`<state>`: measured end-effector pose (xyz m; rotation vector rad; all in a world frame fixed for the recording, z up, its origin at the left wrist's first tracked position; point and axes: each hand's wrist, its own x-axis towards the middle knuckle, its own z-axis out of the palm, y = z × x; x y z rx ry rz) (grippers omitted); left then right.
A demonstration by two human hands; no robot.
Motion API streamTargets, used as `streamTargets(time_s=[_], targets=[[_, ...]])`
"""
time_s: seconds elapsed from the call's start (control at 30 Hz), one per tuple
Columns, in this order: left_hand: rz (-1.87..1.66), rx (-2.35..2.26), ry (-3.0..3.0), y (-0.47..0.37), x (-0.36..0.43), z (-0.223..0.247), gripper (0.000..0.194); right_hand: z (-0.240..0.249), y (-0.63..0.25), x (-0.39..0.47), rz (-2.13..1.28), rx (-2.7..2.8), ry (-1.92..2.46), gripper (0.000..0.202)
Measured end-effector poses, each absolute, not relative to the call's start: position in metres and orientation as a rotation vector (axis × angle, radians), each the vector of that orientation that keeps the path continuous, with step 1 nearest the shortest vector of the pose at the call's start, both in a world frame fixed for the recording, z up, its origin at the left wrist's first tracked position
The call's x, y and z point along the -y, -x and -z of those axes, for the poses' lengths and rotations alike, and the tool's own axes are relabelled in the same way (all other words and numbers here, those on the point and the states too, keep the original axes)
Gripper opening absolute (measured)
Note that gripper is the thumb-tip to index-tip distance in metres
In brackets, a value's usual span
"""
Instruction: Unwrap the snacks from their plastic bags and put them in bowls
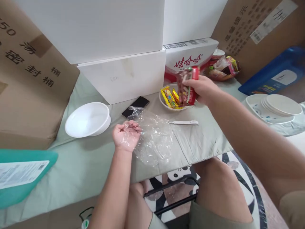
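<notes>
My right hand (pixel 202 89) grips a red and brown snack packet (pixel 188 87) above the right side of a white bowl (pixel 163 103). Yellow snack packets (pixel 169 98) lie in that bowl. Palm up, my left hand (pixel 127 135) has its fingers curled around the edge of a crumpled clear plastic bag (pixel 154 136), which spreads over the cloth to its right. Behind the bag is a dark phone (pixel 135 107), partly covered by it. A white utility knife (pixel 184 122) rests just right of the bag.
An empty white bowl (pixel 87 119) stands at the left, near a cardboard box (pixel 30 95) and a green package (pixel 21 175). White boxes (pixel 128 76) line the back. A snack basket (pixel 222 74), a blue bottle (pixel 276 71) and stacked white bowls (pixel 283 105) stand at the right.
</notes>
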<state>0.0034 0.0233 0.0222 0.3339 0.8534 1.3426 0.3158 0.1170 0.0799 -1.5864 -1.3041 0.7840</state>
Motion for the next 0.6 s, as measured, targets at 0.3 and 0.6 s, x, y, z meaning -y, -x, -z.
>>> streamTargets(time_s=[0.3,0.6], targets=[[-1.339,-0.850,-0.411,0.006,-0.022,-0.021,0.030,-0.057,-0.312,-0.105,-0.229,1.866,1.801,0.057],[-1.337,-0.921,-0.371,0.004,-0.023,-0.021,0.019,-0.069,-0.281,-0.048,0.016,2.019,1.719,0.045]])
